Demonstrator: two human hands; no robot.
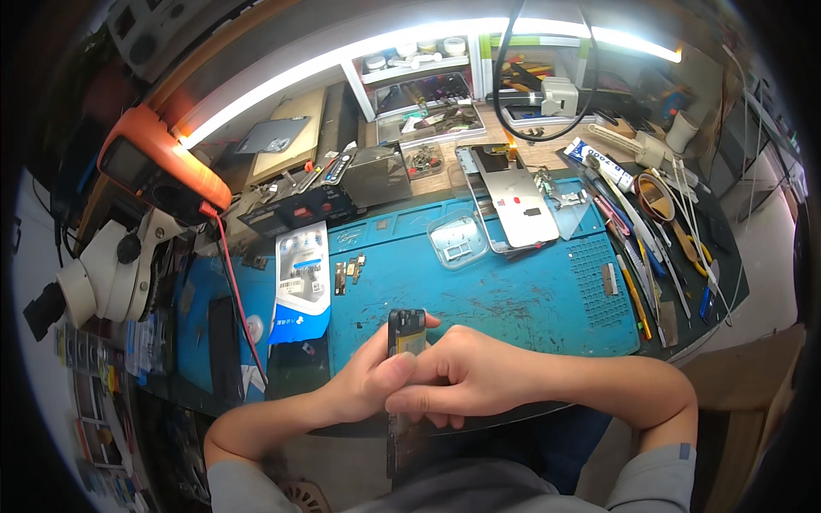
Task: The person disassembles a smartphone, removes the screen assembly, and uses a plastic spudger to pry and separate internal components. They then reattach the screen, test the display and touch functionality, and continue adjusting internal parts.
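Note:
Upright over the mat's front edge is an opened smartphone (406,323), dark-framed, with a yellowish strip and inner parts showing near its top. My left hand (366,381) grips it from the left, thumb across the front and a fingertip showing behind its top right edge. My right hand (469,374) is closed against the phone's middle, with its thumb and curled index finger pressed near my left thumb. Whatever may be between those right fingers is hidden. Both hands cover the phone's middle; its lower end hangs past the table edge.
On the blue repair mat (402,299) lie a blue-white packet (301,282), a clear plastic box (457,239) and a silver phone back (517,201). Tweezers and tools crowd the right, near a glue tube (599,162). An orange multimeter (158,162) and microscope (98,269) stand left.

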